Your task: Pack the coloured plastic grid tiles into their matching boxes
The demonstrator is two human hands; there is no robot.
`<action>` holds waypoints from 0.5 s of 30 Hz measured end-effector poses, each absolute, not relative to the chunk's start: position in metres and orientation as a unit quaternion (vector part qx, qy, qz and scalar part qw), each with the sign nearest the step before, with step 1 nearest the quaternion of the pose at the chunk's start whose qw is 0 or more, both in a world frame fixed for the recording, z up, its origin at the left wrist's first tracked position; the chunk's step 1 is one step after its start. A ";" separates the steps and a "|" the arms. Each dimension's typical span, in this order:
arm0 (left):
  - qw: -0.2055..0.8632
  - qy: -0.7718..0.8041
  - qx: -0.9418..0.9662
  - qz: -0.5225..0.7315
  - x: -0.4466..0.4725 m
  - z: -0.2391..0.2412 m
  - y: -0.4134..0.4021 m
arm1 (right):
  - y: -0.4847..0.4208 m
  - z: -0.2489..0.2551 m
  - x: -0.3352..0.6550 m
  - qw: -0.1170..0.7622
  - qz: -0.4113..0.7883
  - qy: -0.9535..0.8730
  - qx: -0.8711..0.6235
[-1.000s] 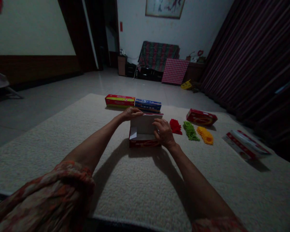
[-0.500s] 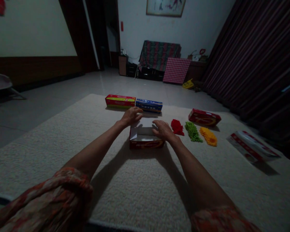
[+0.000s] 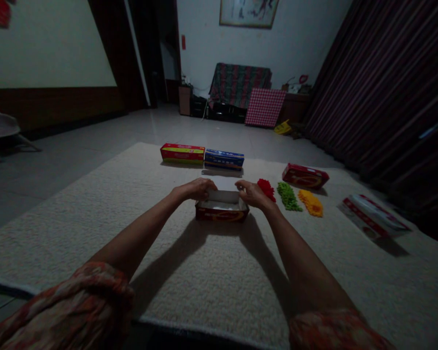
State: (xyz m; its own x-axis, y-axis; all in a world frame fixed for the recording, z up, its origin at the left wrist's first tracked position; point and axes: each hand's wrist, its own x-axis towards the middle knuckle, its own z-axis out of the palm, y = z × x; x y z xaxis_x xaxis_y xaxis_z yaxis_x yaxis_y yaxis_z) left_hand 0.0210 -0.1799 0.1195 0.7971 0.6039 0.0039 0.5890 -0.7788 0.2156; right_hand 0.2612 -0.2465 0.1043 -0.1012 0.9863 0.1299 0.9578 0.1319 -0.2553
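Observation:
A red cardboard box [image 3: 222,214] with a white inside lies open on the cream rug [image 3: 211,272] in front of me. My left hand [image 3: 196,188] curls over the far left corner of its folded-back lid. My right hand [image 3: 251,193] grips the far right corner of the same lid. The lid lies low behind the box, almost flat. Just right of my right hand sits a red fluffy heap [image 3: 266,188], then a green heap [image 3: 288,196] and a yellow heap [image 3: 311,203].
Beyond the box lie a red-and-yellow carton [image 3: 182,153] and a blue carton [image 3: 224,159] side by side. Another red box [image 3: 305,176] and a flat red-and-white pack [image 3: 373,218] lie to the right. Dark curtains run along the right side.
The box's white lid stood upright a second ago; both hands have pushed it back and down. My hands now sit at its two far corners.

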 end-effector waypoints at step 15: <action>0.029 0.335 0.942 -0.028 0.012 0.112 -0.169 | -0.266 0.102 0.278 0.066 -0.002 -0.720 -0.691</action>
